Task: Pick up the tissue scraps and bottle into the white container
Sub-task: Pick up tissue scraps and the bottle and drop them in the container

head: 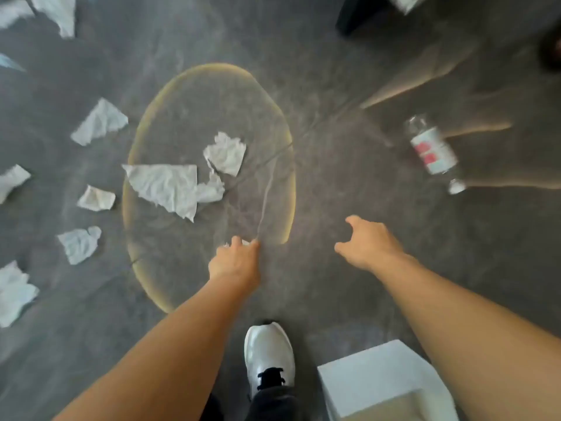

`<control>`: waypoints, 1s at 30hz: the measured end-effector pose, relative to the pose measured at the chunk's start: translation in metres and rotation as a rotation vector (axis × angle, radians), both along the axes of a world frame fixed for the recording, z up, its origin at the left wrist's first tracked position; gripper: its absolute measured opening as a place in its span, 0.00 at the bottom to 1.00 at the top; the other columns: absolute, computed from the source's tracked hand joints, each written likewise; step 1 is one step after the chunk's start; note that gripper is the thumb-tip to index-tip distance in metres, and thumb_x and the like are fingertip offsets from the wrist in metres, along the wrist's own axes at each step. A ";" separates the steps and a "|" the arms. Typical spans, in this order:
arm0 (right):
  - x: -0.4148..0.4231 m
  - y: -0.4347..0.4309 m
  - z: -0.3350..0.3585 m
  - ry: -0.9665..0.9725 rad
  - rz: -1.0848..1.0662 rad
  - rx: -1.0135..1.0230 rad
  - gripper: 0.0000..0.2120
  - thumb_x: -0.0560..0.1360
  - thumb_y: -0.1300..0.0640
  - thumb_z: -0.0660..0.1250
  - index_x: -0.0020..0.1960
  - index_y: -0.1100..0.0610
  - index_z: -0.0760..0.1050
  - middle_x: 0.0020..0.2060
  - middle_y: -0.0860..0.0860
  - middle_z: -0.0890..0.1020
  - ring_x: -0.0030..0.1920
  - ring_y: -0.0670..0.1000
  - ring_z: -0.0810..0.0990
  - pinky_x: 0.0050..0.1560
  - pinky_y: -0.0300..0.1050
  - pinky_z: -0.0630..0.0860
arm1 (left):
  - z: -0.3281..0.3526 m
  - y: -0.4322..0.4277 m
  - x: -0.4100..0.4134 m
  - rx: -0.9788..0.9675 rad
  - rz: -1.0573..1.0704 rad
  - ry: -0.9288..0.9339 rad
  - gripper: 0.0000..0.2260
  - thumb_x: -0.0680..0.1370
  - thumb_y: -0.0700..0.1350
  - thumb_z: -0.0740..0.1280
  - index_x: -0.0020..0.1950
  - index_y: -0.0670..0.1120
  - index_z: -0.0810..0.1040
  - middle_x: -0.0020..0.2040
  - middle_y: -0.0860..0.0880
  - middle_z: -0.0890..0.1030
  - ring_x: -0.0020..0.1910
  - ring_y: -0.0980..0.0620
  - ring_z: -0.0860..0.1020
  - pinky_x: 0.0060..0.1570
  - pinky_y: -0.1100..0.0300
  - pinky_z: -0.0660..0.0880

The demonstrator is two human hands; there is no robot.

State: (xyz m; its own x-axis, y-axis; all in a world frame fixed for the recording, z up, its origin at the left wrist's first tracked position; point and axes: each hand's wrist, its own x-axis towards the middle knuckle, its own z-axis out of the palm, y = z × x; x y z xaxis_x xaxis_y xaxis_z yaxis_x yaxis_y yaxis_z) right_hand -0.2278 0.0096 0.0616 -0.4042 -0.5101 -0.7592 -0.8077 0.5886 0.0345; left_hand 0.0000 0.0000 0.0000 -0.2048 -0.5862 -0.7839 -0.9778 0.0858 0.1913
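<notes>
Several white tissue scraps lie on the grey floor: a large one (170,185), a crumpled one (226,153) beside it, and others to the left (100,123) (79,244). A clear plastic bottle (432,150) with a red and white label lies on its side at the right. The white container (382,378) stands open at the bottom right, under my right forearm. My left hand (235,259) is closed low over the floor, with small bits of a white tissue scrap showing at its fingertips. My right hand (367,241) hovers with loosely curled fingers and holds nothing.
My white shoe (268,357) stands between my arms. A dark piece of furniture (358,16) sits at the top right. More scraps lie along the left edge (13,293) and top left (57,13). A yellowish ring of light (290,177) marks the floor.
</notes>
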 end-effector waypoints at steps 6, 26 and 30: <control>0.058 0.010 -0.099 -0.082 0.050 0.085 0.29 0.70 0.43 0.66 0.69 0.46 0.64 0.60 0.53 0.77 0.60 0.59 0.76 0.47 0.48 0.73 | -0.077 0.022 0.032 -0.176 -0.046 0.031 0.13 0.74 0.41 0.67 0.56 0.48 0.69 0.56 0.45 0.65 0.51 0.41 0.68 0.34 0.50 0.71; 0.187 -0.031 -0.148 -0.287 -0.001 -0.499 0.06 0.76 0.58 0.62 0.46 0.60 0.76 0.47 0.59 0.79 0.50 0.62 0.76 0.46 0.54 0.73 | -0.086 -0.044 0.127 -0.322 -0.145 0.095 0.03 0.73 0.41 0.64 0.46 0.46 0.73 0.45 0.47 0.71 0.42 0.41 0.75 0.33 0.53 0.69; 0.122 0.061 -0.111 -0.168 -0.291 -0.482 0.07 0.75 0.58 0.64 0.43 0.61 0.75 0.44 0.59 0.79 0.46 0.63 0.77 0.44 0.56 0.74 | -0.060 -0.016 0.084 -0.287 -0.245 0.151 0.01 0.73 0.41 0.63 0.44 0.45 0.72 0.43 0.46 0.70 0.40 0.40 0.75 0.32 0.51 0.70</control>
